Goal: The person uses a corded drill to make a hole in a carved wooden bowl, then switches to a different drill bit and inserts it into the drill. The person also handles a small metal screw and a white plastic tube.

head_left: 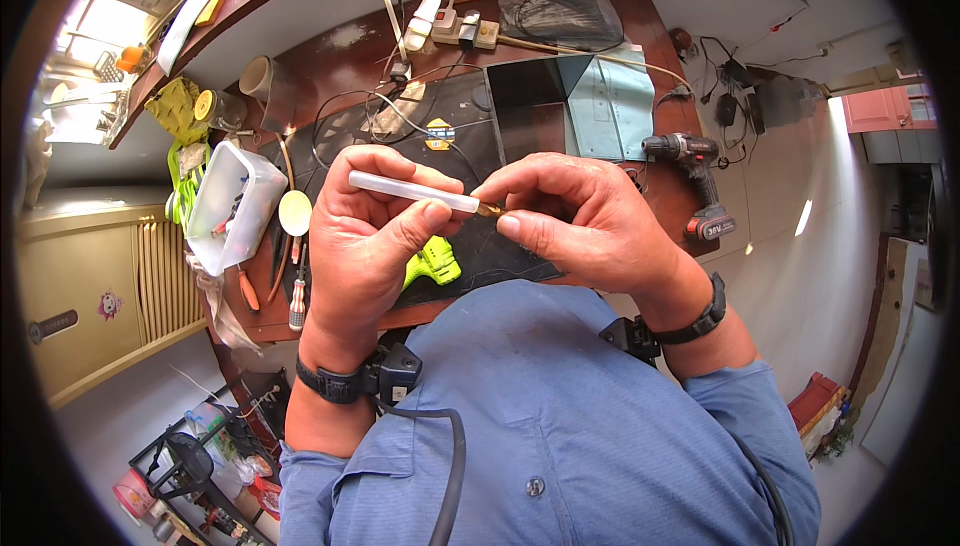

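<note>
A translucent white plastic tube (412, 192) lies across the fingers of my left hand (367, 235), its right end held between thumb and fingertips. From that end sticks out a short gold-coloured metal piece (491, 210), which looks like a drill bit. My right hand (585, 216) pinches it between thumb and forefinger; how far it reaches into the tube I cannot tell. Below my hands, a bright green power tool body (435, 262) lies on the black mat (480, 272), partly hidden by my left hand.
A cordless drill (694, 171) lies on the table's right side. Behind my hands sit an open dark box (529, 96), a power strip (484, 34) and loose cables. To the left are a white plastic bin (251, 193), a screwdriver (298, 302) and orange-handled pliers (248, 291).
</note>
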Motion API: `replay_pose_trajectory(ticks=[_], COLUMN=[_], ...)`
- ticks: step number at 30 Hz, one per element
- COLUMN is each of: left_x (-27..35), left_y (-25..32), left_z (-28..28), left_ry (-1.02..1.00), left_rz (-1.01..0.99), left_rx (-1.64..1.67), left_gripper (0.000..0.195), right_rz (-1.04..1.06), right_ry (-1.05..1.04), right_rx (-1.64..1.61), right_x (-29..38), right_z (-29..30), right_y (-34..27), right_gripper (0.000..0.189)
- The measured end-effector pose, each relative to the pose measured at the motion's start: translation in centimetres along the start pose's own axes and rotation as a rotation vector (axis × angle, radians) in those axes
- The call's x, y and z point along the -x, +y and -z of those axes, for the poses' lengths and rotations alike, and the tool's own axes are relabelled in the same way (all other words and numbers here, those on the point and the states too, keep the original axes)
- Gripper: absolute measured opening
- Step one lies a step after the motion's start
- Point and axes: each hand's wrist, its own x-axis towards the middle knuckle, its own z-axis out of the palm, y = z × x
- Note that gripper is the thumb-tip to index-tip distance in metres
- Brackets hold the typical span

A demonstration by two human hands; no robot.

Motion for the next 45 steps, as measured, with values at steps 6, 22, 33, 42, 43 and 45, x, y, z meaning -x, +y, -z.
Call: replay_pose_trajectory(ticks=[6, 22, 33, 42, 43, 45], left_x=[-0.1, -0.1, 0.0, 0.0, 0.0, 0.1], left_y=[0.0, -0.4, -1.0, -1.1, -1.1, -1.1], left_z=[0.1, 0.0, 0.0, -0.1, -0.1, -0.3], left_ry=[-0.018, 0.001, 0.034, 0.028, 0.038, 0.057], left_rz=[-0.019, -0.057, -0.03, -0.065, -0.064, -0.061], left_rx=[0.002, -0.042, 0.008, -0.042, -0.047, -0.043], left_gripper=[0.032, 0.031, 0.026, 0.027, 0.027, 0.028], right_rz=[-0.022, 0.162, 0.361, 0.323, 0.312, 0.3], right_ry=[-0.012, 0.069, 0.084, 0.083, 0.074, 0.065], right_rx=[-0.036, 0.298, 0.503, 0.508, 0.525, 0.534], right_x=[0.1, -0.3, -0.7, -0.5, -0.5, -0.5], right_z=[-0.2, -0.1, 0.3, 0.1, 0.2, 0.2], right_y=[-0.3, 0.0, 0.6, 0.3, 0.2, 0.2], right_gripper=[0.02, 0.015, 0.018, 0.02, 0.02, 0.02])
